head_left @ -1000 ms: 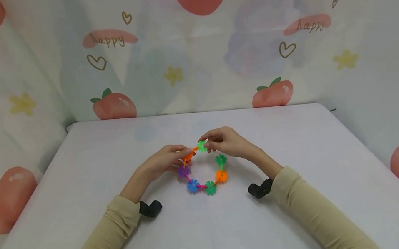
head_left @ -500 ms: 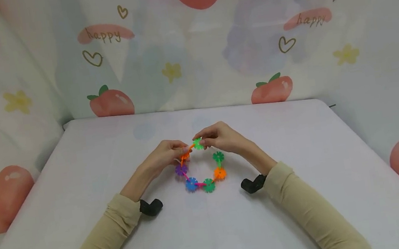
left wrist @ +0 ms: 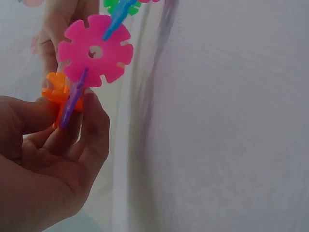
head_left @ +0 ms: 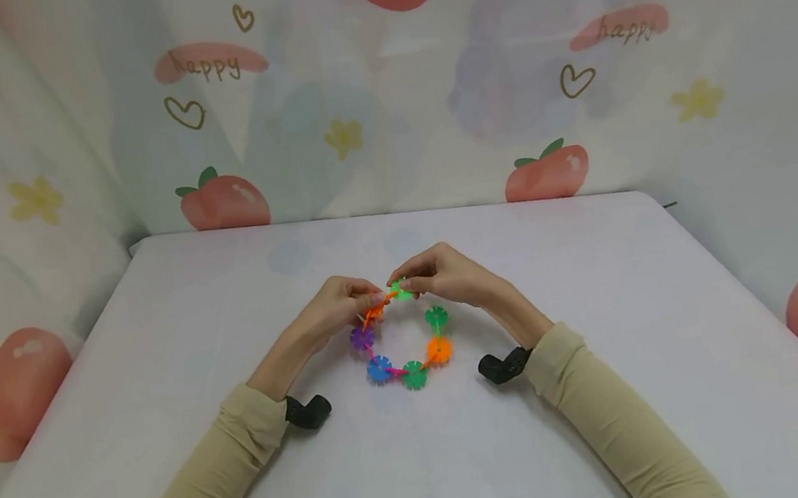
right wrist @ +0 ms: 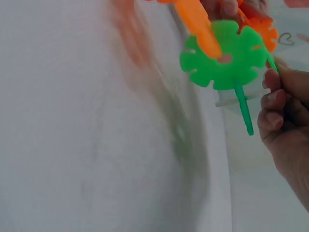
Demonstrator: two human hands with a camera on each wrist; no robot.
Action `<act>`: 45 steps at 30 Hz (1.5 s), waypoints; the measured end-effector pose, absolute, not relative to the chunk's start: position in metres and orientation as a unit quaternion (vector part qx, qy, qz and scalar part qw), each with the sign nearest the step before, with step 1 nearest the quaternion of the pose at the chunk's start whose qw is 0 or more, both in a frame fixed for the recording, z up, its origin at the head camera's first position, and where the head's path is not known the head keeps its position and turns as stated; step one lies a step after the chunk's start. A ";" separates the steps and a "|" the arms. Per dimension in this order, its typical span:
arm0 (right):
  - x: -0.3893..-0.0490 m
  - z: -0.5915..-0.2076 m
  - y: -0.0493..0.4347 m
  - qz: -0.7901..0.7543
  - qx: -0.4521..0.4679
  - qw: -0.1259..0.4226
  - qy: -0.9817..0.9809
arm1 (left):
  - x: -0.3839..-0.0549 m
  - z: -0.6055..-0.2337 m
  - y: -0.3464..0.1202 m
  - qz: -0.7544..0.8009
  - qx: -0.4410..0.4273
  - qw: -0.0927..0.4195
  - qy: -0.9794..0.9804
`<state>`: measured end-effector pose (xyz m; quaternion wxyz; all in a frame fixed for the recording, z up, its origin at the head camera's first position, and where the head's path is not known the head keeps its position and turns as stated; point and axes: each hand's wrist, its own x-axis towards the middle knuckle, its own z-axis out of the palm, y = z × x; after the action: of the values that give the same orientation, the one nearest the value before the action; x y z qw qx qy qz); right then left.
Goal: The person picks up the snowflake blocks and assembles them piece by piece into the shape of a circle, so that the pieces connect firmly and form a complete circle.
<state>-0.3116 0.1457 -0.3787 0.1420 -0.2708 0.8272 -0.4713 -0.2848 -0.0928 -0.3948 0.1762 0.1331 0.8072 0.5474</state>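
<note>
A curved chain of slotted snowflake discs, in purple, blue, green, orange and pink, hangs between the hands in the head view; its purple disc [head_left: 361, 338] is on the left side. My left hand [head_left: 331, 307] pinches an orange disc [left wrist: 59, 92] between thumb and fingers, with a pink disc [left wrist: 113, 53] just above in the left wrist view. My right hand [head_left: 451, 277] pinches a light green disc [head_left: 401, 289], joined to the orange part at the left fingertips. A darker green disc [right wrist: 227, 60] lies on the right side, below the right hand. A gap separates it from the light green disc.
A white cloth covers the table [head_left: 427, 464]. Behind it stands a printed backdrop [head_left: 409, 96] with peaches and stars. Black wrist cameras, the left camera [head_left: 309, 412] and the right camera [head_left: 503, 366], jut inward from the sleeves.
The right hand and forearm have shifted slightly left, toward the left hand. The head view has tilted a little downward. Both hands keep their pinch on the same discs.
</note>
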 end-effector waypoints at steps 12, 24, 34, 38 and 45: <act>-0.308 -0.366 0.148 -0.388 -0.251 0.087 0.883 | -0.285 -0.382 -0.098 0.532 0.139 0.243 0.799; -0.299 -0.356 0.172 -0.202 -0.285 0.225 0.910 | -0.285 -0.389 -0.103 0.530 0.142 0.263 0.794; -0.298 -0.361 0.160 -0.250 -0.345 0.081 0.901 | -0.283 -0.388 -0.099 0.537 0.131 0.233 0.800; -0.299 -0.364 0.159 -0.260 -0.350 0.076 0.897 | -0.282 -0.387 -0.099 0.539 0.131 0.224 0.801; -0.300 -0.366 0.159 -0.278 -0.355 0.072 0.890 | -0.282 -0.390 -0.099 0.539 0.129 0.216 0.804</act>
<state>-0.3002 0.1586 -0.3662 0.0717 -0.3551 0.8898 -0.2776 -0.2823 -0.0993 -0.3897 0.2163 0.1290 0.8039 0.5388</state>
